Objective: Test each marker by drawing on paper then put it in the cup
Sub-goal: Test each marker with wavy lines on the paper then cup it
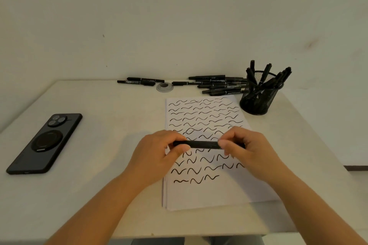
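No readable text anywhere. Markers (219, 83) lying along the table's (99, 185) far edge carry pale label strips w/ print, too small and blurred to make out: no brand, no nos. Paper (205, 191) near the table's front edge, right of centre, has only rows of black wavy test squiggles, no letters or digits. Phone (44, 143) face-down by the left edge shows camera lenses and a round ring mount, no logo legible. Marker (201, 144) held between both hands: barrel plain black as far as visible. Mesh cup (258, 99) at far right: no label seen.
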Available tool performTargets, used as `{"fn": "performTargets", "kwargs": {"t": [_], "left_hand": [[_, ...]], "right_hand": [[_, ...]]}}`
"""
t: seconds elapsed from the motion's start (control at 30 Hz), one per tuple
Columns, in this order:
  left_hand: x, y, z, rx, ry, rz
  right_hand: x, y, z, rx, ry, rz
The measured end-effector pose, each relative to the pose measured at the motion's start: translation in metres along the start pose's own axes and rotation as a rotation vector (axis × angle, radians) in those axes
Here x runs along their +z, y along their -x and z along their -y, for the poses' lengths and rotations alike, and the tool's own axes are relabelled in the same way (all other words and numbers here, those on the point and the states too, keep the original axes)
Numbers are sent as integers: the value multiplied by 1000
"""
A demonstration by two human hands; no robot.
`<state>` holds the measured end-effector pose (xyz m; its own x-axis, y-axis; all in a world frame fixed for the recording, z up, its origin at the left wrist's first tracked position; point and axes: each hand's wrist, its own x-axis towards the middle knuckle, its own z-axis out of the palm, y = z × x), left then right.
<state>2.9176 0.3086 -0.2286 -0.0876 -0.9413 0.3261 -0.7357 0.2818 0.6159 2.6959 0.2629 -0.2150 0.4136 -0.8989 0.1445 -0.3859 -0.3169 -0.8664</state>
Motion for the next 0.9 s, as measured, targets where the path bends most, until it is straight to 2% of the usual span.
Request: {"fn": "performTargets", "kwargs": {"t": [0.17, 0.27, 0.33, 0.5, 0.6, 0.73, 0.9], "left_hand": [[-7, -33, -21, 148, -180, 91], [-8, -54, -33, 213, -256, 111], [-9, -68, -40, 259, -285, 110], [-8, -106, -45, 249, -259, 102], [-4, -141, -24, 113, -185, 73], [8, -193, 21, -123, -305, 195], [20, -245, 57, -166, -421, 238]], "right_hand": [[-19, -16, 18, -163, 516, 145], [-25, -26, 26, -244, 688, 150], [-31, -32, 27, -271, 717, 128], [-52, -49, 28, -211, 632, 54], [-71, -62, 21, -118, 507, -108], [-101, -83, 16, -51, 217, -399], [-118, -100, 13, -119, 53, -590]]}}
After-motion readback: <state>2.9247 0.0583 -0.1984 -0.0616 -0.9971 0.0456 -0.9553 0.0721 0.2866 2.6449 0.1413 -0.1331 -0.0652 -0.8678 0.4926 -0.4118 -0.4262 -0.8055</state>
